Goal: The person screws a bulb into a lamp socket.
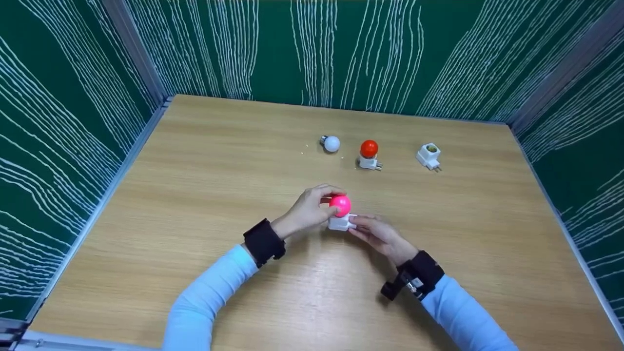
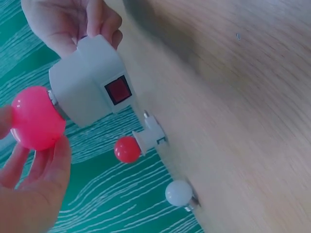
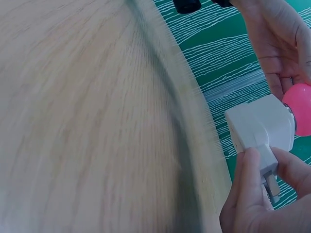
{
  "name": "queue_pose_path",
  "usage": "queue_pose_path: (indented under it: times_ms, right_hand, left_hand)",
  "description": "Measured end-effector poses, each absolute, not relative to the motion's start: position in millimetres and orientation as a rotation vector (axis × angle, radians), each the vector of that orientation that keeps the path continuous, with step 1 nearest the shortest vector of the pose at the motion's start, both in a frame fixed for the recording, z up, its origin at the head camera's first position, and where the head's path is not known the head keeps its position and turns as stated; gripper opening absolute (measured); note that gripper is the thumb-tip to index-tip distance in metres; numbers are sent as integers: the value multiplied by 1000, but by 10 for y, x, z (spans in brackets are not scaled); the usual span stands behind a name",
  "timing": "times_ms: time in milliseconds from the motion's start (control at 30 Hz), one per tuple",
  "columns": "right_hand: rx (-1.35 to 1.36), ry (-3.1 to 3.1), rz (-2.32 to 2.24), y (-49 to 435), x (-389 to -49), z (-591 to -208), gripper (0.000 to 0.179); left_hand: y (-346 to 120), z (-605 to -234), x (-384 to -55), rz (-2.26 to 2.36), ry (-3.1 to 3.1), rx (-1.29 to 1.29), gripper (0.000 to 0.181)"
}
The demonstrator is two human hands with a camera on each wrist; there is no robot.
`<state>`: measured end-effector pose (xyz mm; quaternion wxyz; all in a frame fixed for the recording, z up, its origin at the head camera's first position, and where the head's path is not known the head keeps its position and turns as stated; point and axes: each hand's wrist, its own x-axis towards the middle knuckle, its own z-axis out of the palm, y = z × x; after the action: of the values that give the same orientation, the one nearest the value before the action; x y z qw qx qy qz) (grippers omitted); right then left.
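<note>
A pink light bulb (image 1: 341, 205) sits at the mouth of a white plug-in lamp socket (image 1: 339, 223). My left hand (image 1: 314, 207) pinches the round bulb between thumb and fingers. From the other side, my right hand (image 1: 380, 236) grips the socket at its plug end; metal prongs (image 3: 272, 187) show between the fingers in the right wrist view. A dark red switch (image 2: 118, 90) marks one face of the socket in the left wrist view. A thin strip of the bulb's metal base shows between bulb and socket.
Behind the hands, a white bulb (image 1: 332, 144) lies on the wooden table (image 1: 219, 161). To its right stands a red bulb (image 1: 369, 148) in a second white socket (image 1: 369, 163). Farther right is a third socket (image 1: 429, 155) with no bulb. Green patterned panels (image 1: 278, 53) enclose the table.
</note>
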<state>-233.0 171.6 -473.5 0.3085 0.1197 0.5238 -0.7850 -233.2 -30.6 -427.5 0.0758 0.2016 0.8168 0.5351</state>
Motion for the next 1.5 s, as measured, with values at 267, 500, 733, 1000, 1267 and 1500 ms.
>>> queue_pose_path:
  times_ms: [267,500,733,1000,1267,1500]
  right_hand:
    - [279,1397,-2067,1691,-2326,-4760,8]
    - [298,1412,-2093,1666,-2339,-4722,11]
    - [289,1403,-2120,1662,-2359,-4647,19]
    - [277,1385,-2142,1648,-2363,-4555,11]
    - [267,1368,-2148,1650,-2336,-4574,11]
    - [287,1352,-2129,1650,-2265,-4616,9]
  left_hand:
    - [-338,-4307,-2320,1667,2353,648,38]
    - [-359,-4292,-2302,1720,2338,643,40]
    - [-321,-4243,-2283,1666,2564,608,52]
    - [-274,-4152,-2293,1626,2696,585,49]
    - [-291,-4175,-2288,1655,2665,659,45]
    - [-335,-4230,-2252,1656,2584,692,43]
